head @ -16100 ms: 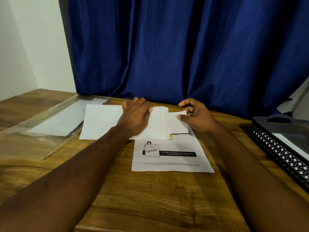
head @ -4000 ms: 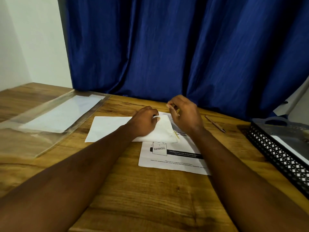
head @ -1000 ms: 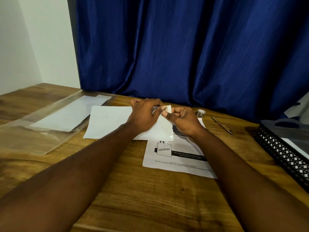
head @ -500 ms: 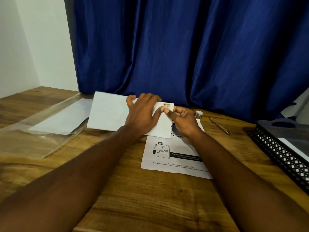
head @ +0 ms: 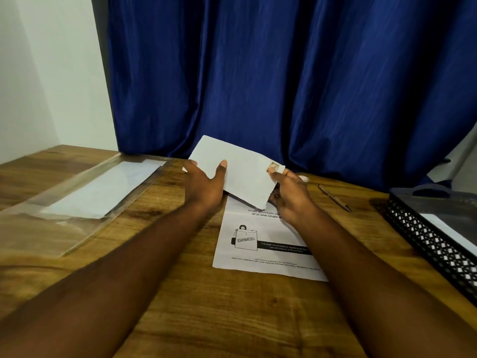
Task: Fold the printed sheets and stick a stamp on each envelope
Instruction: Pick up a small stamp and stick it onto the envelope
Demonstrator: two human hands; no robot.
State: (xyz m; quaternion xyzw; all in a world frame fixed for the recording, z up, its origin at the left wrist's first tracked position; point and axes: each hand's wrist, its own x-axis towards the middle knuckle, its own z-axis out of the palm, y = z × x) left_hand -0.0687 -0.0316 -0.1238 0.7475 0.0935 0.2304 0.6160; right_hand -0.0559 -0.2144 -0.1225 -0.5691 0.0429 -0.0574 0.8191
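A white envelope [head: 244,171] is held tilted above the wooden table, its left end raised toward the curtain. My left hand [head: 205,186] grips its left part, thumb on the front face. My right hand [head: 290,192] pinches the right end, thumb just beside a small brown stamp [head: 273,166] stuck in the upper right corner. A printed sheet [head: 265,244] with a "confidential" drawing and a black bar lies flat on the table below both hands, partly covered by my right forearm.
A clear plastic sleeve [head: 85,200] with white envelopes inside lies at the left. A pen [head: 334,197] rests right of my right hand. A black mesh tray [head: 433,236] holding paper stands at the right edge. A blue curtain [head: 284,78] hangs behind the table.
The envelope has been lifted off the table and tilted up. My left hand shifted from pressing on top to gripping its left part. The stamp now shows on the corner.
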